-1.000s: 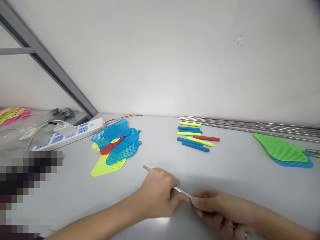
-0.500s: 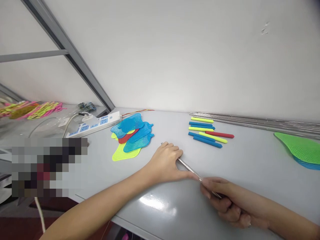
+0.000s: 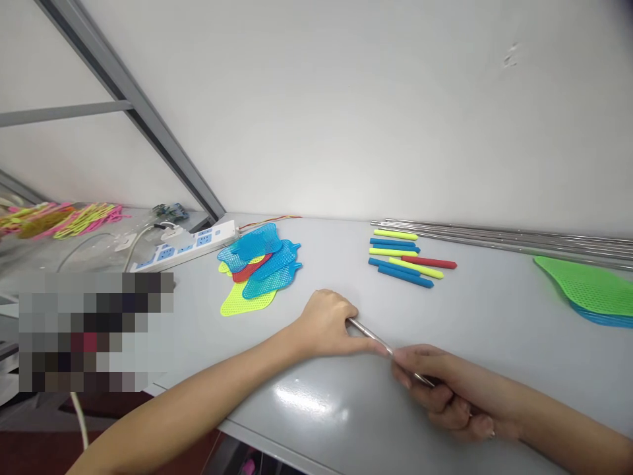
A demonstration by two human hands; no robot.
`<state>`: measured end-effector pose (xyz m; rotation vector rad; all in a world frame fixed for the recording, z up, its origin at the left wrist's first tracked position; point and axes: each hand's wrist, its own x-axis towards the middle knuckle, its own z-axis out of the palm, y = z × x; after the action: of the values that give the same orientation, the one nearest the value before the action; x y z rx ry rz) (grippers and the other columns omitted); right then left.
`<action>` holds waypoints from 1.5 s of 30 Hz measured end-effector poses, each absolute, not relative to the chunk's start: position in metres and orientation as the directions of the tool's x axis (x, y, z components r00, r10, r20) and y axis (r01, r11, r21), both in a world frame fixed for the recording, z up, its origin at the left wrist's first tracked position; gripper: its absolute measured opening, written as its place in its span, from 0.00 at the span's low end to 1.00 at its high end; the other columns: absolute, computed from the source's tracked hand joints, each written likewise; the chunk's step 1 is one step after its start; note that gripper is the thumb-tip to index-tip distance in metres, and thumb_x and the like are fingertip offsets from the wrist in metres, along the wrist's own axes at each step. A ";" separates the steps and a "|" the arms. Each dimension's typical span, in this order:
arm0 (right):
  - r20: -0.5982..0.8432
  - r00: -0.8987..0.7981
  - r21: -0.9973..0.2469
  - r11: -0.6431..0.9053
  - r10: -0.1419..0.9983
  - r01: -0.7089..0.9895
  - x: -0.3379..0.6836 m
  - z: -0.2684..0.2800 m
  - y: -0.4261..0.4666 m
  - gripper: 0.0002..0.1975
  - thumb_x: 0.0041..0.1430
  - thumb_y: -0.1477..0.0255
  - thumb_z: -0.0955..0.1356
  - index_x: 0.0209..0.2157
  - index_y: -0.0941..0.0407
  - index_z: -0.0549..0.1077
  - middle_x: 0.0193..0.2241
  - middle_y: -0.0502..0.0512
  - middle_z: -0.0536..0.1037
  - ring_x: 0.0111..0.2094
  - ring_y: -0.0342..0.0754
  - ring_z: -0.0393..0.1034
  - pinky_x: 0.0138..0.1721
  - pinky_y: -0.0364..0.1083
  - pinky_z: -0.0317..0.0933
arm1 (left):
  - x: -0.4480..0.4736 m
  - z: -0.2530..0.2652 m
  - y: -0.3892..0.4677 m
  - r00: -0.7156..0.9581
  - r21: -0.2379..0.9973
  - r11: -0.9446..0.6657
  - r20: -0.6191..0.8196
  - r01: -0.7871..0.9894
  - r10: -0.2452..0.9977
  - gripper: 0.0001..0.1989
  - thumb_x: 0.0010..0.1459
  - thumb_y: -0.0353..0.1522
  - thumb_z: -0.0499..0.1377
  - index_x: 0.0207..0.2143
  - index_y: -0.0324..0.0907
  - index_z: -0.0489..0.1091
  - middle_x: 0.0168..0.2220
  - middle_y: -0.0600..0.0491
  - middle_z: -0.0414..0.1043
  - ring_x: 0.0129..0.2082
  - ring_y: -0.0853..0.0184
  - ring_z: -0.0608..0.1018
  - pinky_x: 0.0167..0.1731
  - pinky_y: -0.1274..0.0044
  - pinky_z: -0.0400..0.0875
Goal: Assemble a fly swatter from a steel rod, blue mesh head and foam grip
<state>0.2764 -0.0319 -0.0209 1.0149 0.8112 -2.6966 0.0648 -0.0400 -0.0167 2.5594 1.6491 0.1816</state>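
A thin metal rod (image 3: 368, 334) runs slantwise between my two hands over the grey table. My left hand (image 3: 329, 323) is closed round its far end, thumb stretched along the rod toward my other hand. Lower right, my right hand (image 3: 440, 386) grips the near part between thumb and fingers, and the rod's near end is partly hidden in the palm. Beyond my left hand lies a pile of blue, red and yellow mesh fly swatter heads (image 3: 270, 282). Several blue, yellow and red plastic handles (image 3: 405, 272) lie beyond the rod.
A bundle of long metal rods (image 3: 494, 241) lies along the wall at the back right. Green and blue mesh heads (image 3: 593, 287) rest at the right edge. A white power strip (image 3: 198, 245) stands back left, near a metal frame post (image 3: 148, 119).
My left fingers have curled further round the rod's far end, which no longer sticks out past them. The view has shifted slightly; my right hand keeps its grip.
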 end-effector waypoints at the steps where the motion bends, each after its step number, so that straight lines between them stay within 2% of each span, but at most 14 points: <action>1: -0.652 -0.757 -0.432 -0.842 0.045 0.322 0.277 -0.021 -0.032 0.13 0.54 0.59 0.61 0.26 0.55 0.62 0.13 0.41 0.48 0.11 0.33 0.35 0.05 0.32 0.31 | 0.065 -0.018 -0.041 0.412 0.143 -0.413 0.041 0.899 0.910 0.31 0.42 0.59 0.47 0.12 0.40 0.59 0.12 0.55 0.61 0.16 0.71 0.66 0.20 0.78 0.51; 11: -0.718 -0.695 -0.426 -0.814 0.038 0.395 0.277 -0.007 -0.032 0.12 0.57 0.62 0.58 0.25 0.55 0.59 0.12 0.41 0.49 0.10 0.33 0.35 0.05 0.31 0.32 | 0.073 -0.017 -0.052 0.393 0.108 -0.392 0.015 0.914 0.920 0.30 0.45 0.57 0.47 0.13 0.39 0.62 0.13 0.52 0.65 0.17 0.67 0.69 0.19 0.78 0.50; 17: -0.704 -0.710 -0.431 -0.802 0.012 0.414 0.275 -0.004 -0.030 0.13 0.57 0.62 0.58 0.25 0.55 0.60 0.11 0.41 0.48 0.10 0.33 0.34 0.04 0.30 0.33 | 0.074 -0.015 -0.056 0.425 0.128 -0.421 -0.010 0.898 0.905 0.29 0.48 0.55 0.46 0.14 0.39 0.61 0.13 0.53 0.65 0.16 0.68 0.69 0.18 0.78 0.49; 25: -0.705 -0.709 -0.437 -0.804 0.028 0.403 0.278 -0.018 -0.033 0.14 0.53 0.57 0.61 0.26 0.54 0.60 0.11 0.41 0.50 0.09 0.32 0.35 0.02 0.30 0.34 | 0.078 -0.012 -0.058 0.450 0.167 -0.436 -0.052 0.884 0.892 0.28 0.51 0.52 0.44 0.14 0.39 0.62 0.14 0.52 0.66 0.16 0.68 0.69 0.17 0.79 0.47; 31: -0.744 -0.668 -0.428 -0.788 0.030 0.443 0.279 -0.021 -0.035 0.16 0.51 0.55 0.62 0.26 0.54 0.60 0.11 0.40 0.51 0.09 0.32 0.35 0.02 0.30 0.34 | 0.082 -0.010 -0.063 0.428 0.163 -0.414 -0.057 0.895 0.902 0.25 0.50 0.49 0.49 0.13 0.39 0.60 0.13 0.53 0.65 0.16 0.67 0.68 0.17 0.79 0.46; 38: -0.716 -0.698 -0.450 -0.770 0.008 0.453 0.276 -0.015 -0.035 0.16 0.53 0.56 0.61 0.25 0.55 0.59 0.10 0.40 0.51 0.08 0.32 0.35 0.02 0.31 0.33 | 0.085 -0.003 -0.068 0.394 0.148 -0.377 -0.108 0.914 0.913 0.24 0.50 0.48 0.48 0.13 0.40 0.59 0.12 0.52 0.63 0.15 0.67 0.68 0.16 0.78 0.42; 45: -0.708 -0.706 -0.447 -0.764 -0.018 0.466 0.275 -0.019 -0.037 0.17 0.53 0.54 0.59 0.26 0.54 0.59 0.11 0.41 0.51 0.08 0.32 0.35 0.02 0.31 0.33 | 0.086 0.004 -0.075 0.424 0.193 -0.403 -0.079 0.895 0.902 0.15 0.49 0.46 0.48 0.25 0.43 0.60 0.14 0.57 0.63 0.15 0.67 0.66 0.17 0.78 0.45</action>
<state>0.2749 -0.0374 -0.0194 1.0313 0.9084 -2.5104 0.0864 -0.0749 0.0037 2.4706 1.5830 0.0552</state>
